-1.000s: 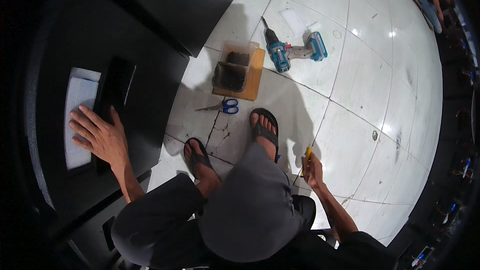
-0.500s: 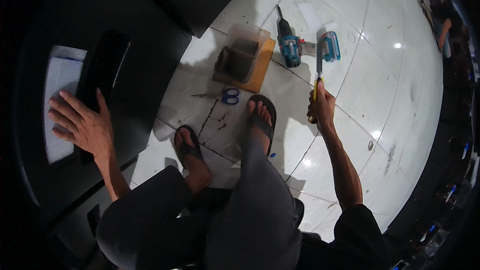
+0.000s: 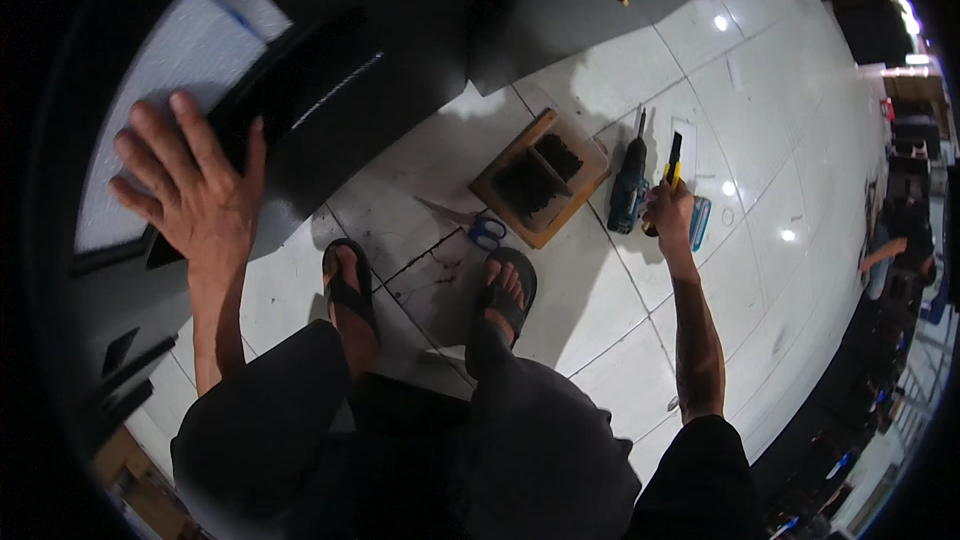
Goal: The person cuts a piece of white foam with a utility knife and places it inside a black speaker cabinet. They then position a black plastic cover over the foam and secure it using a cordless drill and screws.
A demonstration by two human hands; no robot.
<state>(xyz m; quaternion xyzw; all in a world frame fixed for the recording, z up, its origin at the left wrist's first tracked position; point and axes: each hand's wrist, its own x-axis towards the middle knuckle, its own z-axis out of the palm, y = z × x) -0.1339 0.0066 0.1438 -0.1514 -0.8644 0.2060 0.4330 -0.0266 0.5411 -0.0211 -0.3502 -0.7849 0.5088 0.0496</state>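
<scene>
Right hand (image 3: 668, 210) was clenched around a yellow-and-black utility knife (image 3: 674, 172), dark blade pointing away from me. Most of the handle was buried in my fist. Knife was over the cordless drill (image 3: 628, 185), so the drill's grip was largely hidden; its teal battery (image 3: 701, 223) poked out past my knuckles. Left hand (image 3: 195, 180) held nothing, fingers spread on a white foam sheet (image 3: 180, 60), thumb out toward a black strip beside it. Couldn't tell how hard it pressed. Lower part of the foam was covered by that hand.

Clear plastic box (image 3: 586, 178), two compartments, sat on a wooden board (image 3: 540, 237) on the tiled floor. Both compartments had small dark pieces (image 3: 527, 188), too blurred to identify. Blue-handled scissors (image 3: 486, 233) lay just beside the board. Person (image 3: 905, 240) at far right was small and hard to make out.
</scene>
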